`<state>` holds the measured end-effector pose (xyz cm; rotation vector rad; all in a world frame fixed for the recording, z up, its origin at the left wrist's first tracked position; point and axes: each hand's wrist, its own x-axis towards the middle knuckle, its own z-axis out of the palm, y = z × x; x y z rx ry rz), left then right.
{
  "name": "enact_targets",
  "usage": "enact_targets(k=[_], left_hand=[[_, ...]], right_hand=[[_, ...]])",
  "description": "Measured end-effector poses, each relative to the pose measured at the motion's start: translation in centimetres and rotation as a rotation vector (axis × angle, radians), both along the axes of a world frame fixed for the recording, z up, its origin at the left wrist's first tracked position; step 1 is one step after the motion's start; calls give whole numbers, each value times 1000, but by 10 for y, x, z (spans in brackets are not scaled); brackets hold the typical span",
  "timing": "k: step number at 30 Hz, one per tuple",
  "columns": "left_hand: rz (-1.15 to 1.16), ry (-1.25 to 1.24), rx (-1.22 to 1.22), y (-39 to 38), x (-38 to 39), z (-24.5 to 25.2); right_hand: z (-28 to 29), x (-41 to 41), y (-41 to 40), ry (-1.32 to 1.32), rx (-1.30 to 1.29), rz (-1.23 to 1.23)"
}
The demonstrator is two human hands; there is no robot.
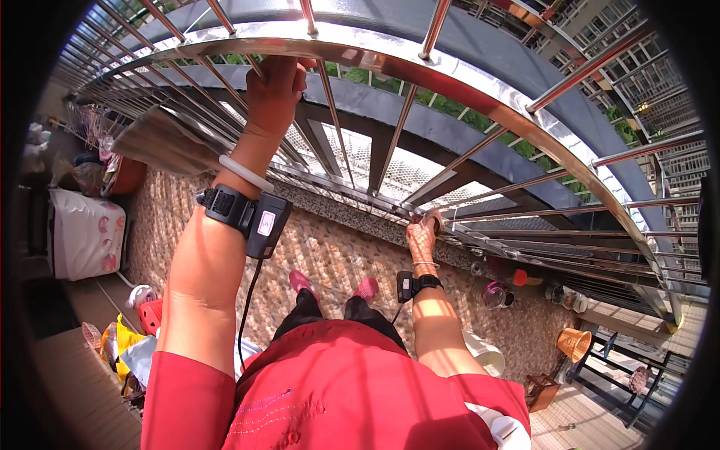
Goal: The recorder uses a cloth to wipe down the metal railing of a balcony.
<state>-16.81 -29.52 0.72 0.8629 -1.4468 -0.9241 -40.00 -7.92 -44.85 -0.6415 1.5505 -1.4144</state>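
Curved metal window bars [332, 101] stand in front of me, joined by a broad shiny rail [394, 59]. My left hand [275, 93] is raised to this rail beside an upright bar; its fingertips are partly hidden, so its grip cannot be made out. Lower and to the right, my right hand [424, 233] is at the lower rail [467, 233], fingers bent around something too small to tell. A white bangle [246, 173] and a strapped black device [269, 225] are on my left forearm. Another strapped device [406, 287] is on my right wrist.
A stone ledge [349, 216] runs below the bars above a pebble-patterned floor [337, 253]. At left are a covered box-like item [87, 233], a grey-brown sheet [169, 140] and bags [126, 340]. At right stand jars [495, 295], a white bucket [486, 354], an orange basket [574, 343] and a wooden stool [541, 391].
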Motion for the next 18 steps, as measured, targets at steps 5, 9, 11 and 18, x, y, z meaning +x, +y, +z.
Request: enact_targets(k=[5,9,11,18], left_hand=[[42,-123,-148,-5,20,-16],[-58,-57,-117,-8,4,-8],[-39,-106,-248,-16,13,-22],[-98,-153,-201,-7,-4,-4]], right_hand=[[38,15,-21,-980,59,-69],[43,12,-9,-1173,-246,-328],[72,22,-11,-721,-143,-41],[52,39,-20,188,26,-53]])
